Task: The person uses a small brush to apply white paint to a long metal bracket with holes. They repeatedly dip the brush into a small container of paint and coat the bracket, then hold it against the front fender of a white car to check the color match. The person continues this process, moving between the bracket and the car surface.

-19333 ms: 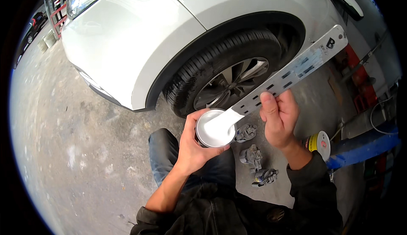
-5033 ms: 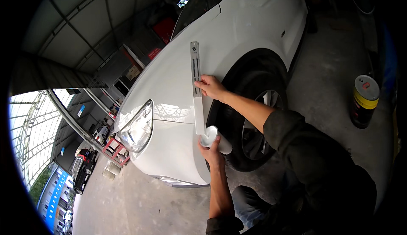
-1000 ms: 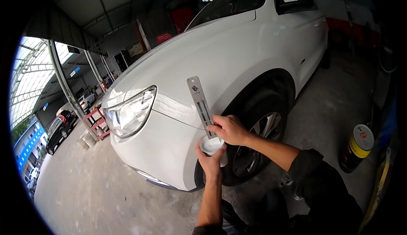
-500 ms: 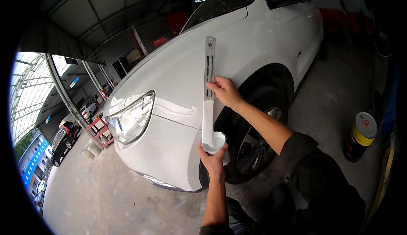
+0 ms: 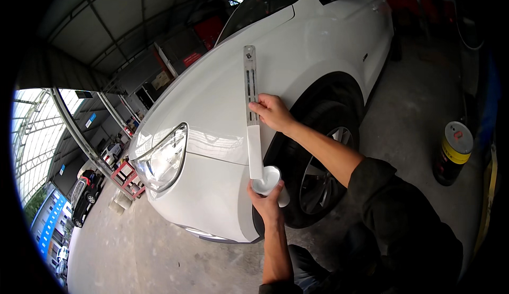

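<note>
My left hand (image 5: 265,202) is wrapped round a small cup (image 5: 282,196) with white paint (image 5: 268,178) in it. A long, flat paint mixing stick (image 5: 251,92) stands nearly upright, its lower end in the cup and coated white. Its upper part is clear and slotted. My right hand (image 5: 272,112) pinches the stick about halfway up, thumb on its face. Both hands are in front of a white car's front fender (image 5: 297,66), close to the wheel (image 5: 323,182).
The car's headlight (image 5: 165,159) and bumper (image 5: 207,201) lie to the left. A black and yellow drum (image 5: 453,153) stands on the concrete floor at right. Farther left are a red cart (image 5: 127,179), pale buckets (image 5: 121,203), a steel post (image 5: 79,129) and a dark parked car (image 5: 85,196).
The head view has turned slightly, so the car and drum sit differently in it. My hands still hold the cup and the stick in much the same pose.
</note>
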`<state>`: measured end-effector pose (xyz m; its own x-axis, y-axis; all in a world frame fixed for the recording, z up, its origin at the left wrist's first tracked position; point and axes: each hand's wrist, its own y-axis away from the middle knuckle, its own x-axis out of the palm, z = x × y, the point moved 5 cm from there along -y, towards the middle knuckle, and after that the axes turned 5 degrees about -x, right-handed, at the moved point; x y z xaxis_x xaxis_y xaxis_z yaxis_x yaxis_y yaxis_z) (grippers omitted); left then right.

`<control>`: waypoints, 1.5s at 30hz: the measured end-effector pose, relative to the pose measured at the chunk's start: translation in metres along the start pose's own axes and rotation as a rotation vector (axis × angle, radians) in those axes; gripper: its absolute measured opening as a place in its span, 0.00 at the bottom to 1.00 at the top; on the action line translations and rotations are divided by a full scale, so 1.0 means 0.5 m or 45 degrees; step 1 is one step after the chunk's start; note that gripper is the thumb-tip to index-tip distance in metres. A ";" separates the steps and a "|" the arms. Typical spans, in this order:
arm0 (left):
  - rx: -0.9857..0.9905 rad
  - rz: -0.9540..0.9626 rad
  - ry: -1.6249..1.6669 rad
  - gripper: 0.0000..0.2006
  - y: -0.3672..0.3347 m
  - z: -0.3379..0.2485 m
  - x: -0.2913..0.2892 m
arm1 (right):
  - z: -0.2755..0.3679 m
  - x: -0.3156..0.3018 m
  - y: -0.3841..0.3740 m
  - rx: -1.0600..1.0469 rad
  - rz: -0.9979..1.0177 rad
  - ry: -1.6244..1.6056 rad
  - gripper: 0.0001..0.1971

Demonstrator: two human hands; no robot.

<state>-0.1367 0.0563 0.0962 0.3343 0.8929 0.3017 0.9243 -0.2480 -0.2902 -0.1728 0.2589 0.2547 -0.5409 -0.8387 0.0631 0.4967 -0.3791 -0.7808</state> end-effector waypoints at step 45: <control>-0.397 1.278 0.207 0.49 0.167 0.001 -0.083 | 0.207 0.047 0.305 -0.169 1.472 -0.084 0.07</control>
<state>-0.0735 -0.0013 0.0593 0.9692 0.1707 0.1776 0.2102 -0.9491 -0.2346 -0.0395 0.1410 0.2016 0.2262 -0.6779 -0.6995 0.5935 0.6654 -0.4529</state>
